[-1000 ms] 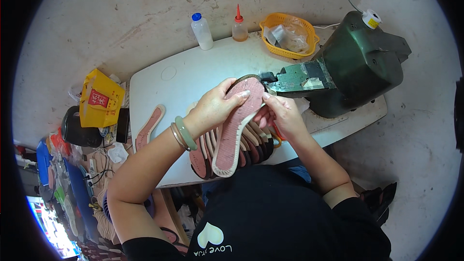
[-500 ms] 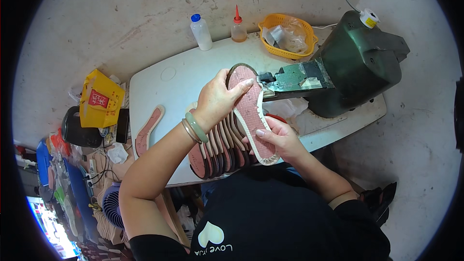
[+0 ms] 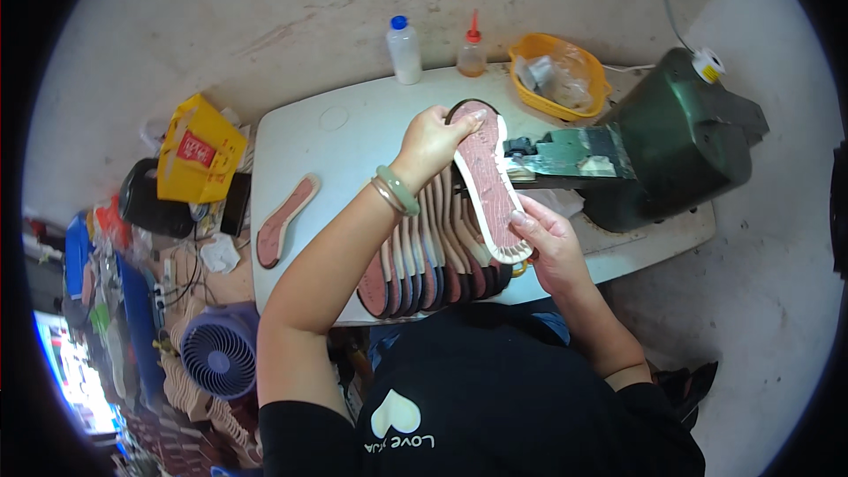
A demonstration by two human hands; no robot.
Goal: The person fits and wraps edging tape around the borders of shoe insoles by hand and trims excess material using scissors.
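Left hand [image 3: 433, 137] pinches the toe end of the pink insole [image 3: 486, 181] w/ pale rim, held above the desk's [image 3: 300, 132] middle near its front edge, right hand [image 3: 548, 243] cupping the heel — probably light, thin, bendy, so grip both ends.

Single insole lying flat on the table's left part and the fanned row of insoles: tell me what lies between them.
In the head view, only bare white table lies between the single insole and the fanned row; the left forearm passes above part of it.
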